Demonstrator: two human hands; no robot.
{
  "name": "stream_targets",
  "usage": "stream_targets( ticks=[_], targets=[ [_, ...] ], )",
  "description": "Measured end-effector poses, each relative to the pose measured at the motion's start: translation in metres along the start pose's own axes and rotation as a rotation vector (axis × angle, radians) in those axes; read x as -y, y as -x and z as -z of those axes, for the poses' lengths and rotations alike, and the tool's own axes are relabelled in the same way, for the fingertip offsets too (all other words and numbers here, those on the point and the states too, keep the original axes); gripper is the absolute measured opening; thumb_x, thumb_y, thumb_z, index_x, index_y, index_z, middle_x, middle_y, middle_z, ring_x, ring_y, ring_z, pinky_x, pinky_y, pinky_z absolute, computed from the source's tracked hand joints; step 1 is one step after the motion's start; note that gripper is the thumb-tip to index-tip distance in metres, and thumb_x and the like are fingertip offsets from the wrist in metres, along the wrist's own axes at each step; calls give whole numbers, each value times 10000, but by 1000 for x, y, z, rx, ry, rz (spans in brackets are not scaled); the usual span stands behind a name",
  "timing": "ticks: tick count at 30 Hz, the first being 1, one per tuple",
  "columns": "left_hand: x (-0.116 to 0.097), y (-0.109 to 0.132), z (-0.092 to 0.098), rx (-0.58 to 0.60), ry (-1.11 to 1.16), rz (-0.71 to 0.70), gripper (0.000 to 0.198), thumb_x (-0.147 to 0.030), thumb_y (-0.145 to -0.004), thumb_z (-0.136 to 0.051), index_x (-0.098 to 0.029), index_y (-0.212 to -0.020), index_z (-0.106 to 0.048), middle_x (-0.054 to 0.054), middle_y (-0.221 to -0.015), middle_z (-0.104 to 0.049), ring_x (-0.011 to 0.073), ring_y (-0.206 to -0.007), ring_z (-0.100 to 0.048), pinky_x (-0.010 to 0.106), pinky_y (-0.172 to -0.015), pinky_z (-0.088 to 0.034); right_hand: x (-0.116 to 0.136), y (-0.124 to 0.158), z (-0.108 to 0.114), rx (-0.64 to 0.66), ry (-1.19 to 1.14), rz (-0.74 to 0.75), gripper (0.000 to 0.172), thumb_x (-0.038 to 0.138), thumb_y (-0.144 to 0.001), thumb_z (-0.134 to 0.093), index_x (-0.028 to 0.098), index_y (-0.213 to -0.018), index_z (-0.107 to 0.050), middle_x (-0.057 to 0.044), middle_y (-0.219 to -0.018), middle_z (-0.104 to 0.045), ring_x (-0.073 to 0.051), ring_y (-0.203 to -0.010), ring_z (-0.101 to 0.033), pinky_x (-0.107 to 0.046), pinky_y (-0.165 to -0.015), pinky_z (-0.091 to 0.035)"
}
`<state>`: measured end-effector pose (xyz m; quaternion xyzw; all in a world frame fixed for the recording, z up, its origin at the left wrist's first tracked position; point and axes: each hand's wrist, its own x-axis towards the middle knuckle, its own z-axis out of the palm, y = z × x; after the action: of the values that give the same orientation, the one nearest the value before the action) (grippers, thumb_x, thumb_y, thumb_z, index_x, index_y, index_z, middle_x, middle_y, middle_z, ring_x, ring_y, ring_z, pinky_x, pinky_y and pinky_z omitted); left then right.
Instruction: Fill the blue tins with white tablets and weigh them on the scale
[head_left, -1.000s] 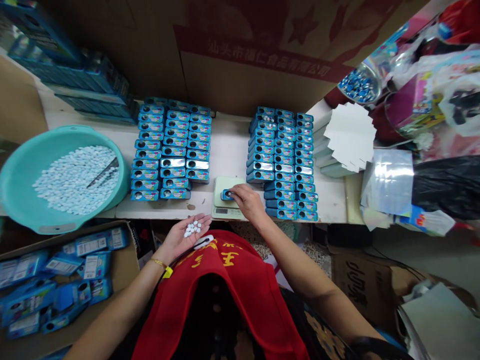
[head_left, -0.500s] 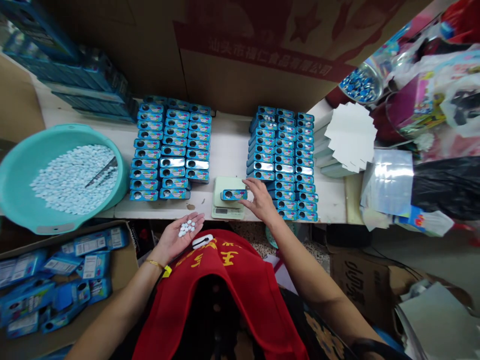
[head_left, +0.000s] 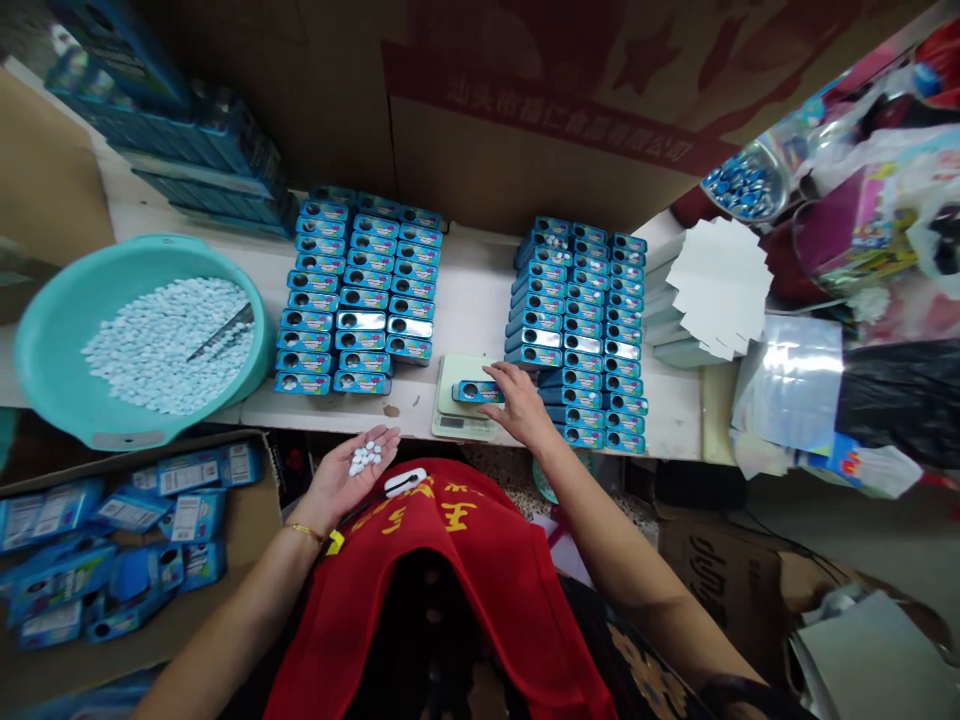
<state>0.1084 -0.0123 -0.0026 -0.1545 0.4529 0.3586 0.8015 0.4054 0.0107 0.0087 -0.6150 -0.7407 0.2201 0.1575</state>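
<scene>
My left hand (head_left: 346, 478) is turned palm up, with several small white candies (head_left: 365, 458) resting in it. On the pale green scale (head_left: 445, 422) lies a small blue box (head_left: 474, 391) with a round dark window. My right hand (head_left: 523, 405) has thumb and fingers around the right end of this box. Rows of similar blue boxes (head_left: 364, 338) stand left of the scale, and more blue boxes (head_left: 582, 358) stand on its right, close to my right hand.
A turquoise basin (head_left: 259, 345) of white candies with a scoop sits at left. Below it, a carton (head_left: 251, 540) holds blue packages. A large cardboard box (head_left: 465, 165) walls off the back. White cards (head_left: 720, 290) and plastic sleeves (head_left: 795, 365) lie at right.
The view has shifted slightly, so the table's things appear further right. My right hand has moved a little further over the box's right end. The candies stay in my left palm.
</scene>
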Motion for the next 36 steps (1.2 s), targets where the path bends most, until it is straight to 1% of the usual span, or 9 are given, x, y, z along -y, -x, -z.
stream_targets(
  ticks=[3,7,9,12,15,17,21,28,36],
  targets=[
    [1,0,-3,19,-37,3,294,-91,-803,-420,-60,-1064,-551,191,-1040,-615,258,-1009,-560,373,-819,-496,-6,2,-9,4,-12,3,514,255,-722,-601,186,-1203,-433,-97,-1170,-479,-226,-1058,-441,-384,-882,-392],
    [8,-4,-17,37,-63,34,268,-91,-793,-439,-69,-1024,-574,177,-983,-636,249,-969,-584,366,-802,-502,-6,2,-20,2,29,10,412,258,-766,-544,175,-1163,-473,-86,-1045,-555,-213,-957,-491,-355,-809,-417],
    [11,-9,-27,59,-79,48,247,-90,-785,-452,-60,-989,-588,179,-949,-643,244,-936,-599,352,-787,-507,9,1,-15,11,108,45,424,265,-770,-536,163,-1176,-470,-96,-1014,-564,-222,-918,-487,-359,-787,-409],
    [15,-19,-40,94,-93,41,202,-109,-783,-469,-47,-917,-607,172,-875,-653,222,-853,-624,320,-750,-515,48,2,3,44,232,155,446,266,-782,-515,152,-1209,-450,-115,-994,-561,-237,-872,-465,-366,-748,-382],
    [16,-29,-50,120,-77,25,153,-117,-788,-473,-71,-800,-618,114,-738,-657,173,-695,-630,284,-663,-526,82,4,19,64,290,252,471,279,-800,-495,160,-1248,-409,-119,-974,-558,-240,-852,-448,-365,-715,-348],
    [17,-32,-55,130,-61,-8,146,-107,-785,-477,-88,-729,-610,75,-667,-645,146,-620,-613,258,-605,-522,92,3,22,81,317,285,455,275,-806,-490,160,-1239,-414,-114,-951,-562,-235,-837,-441,-359,-697,-331],
    [18,-33,-58,129,-85,-44,146,-114,-786,-483,-76,-738,-615,78,-658,-639,145,-622,-608,242,-585,-513,90,4,18,111,375,282,417,255,-805,-492,142,-1204,-443,-113,-936,-565,-232,-819,-437,-359,-667,-313],
    [20,-32,-55,142,-108,-10,130,-116,-776,-497,-81,-752,-620,76,-666,-637,136,-595,-593,229,-553,-498,93,12,23,85,362,287,399,228,-818,-463,152,-1209,-440,-110,-928,-567,-225,-821,-443,-360,-661,-292],
    [22,-36,-59,127,-143,6,156,-149,-776,-517,-44,-811,-626,101,-709,-631,140,-639,-590,225,-572,-496,75,11,12,141,460,204,427,279,-810,-486,151,-1212,-424,-92,-955,-556,-217,-836,-432,-336,-689,-302]
  ],
)
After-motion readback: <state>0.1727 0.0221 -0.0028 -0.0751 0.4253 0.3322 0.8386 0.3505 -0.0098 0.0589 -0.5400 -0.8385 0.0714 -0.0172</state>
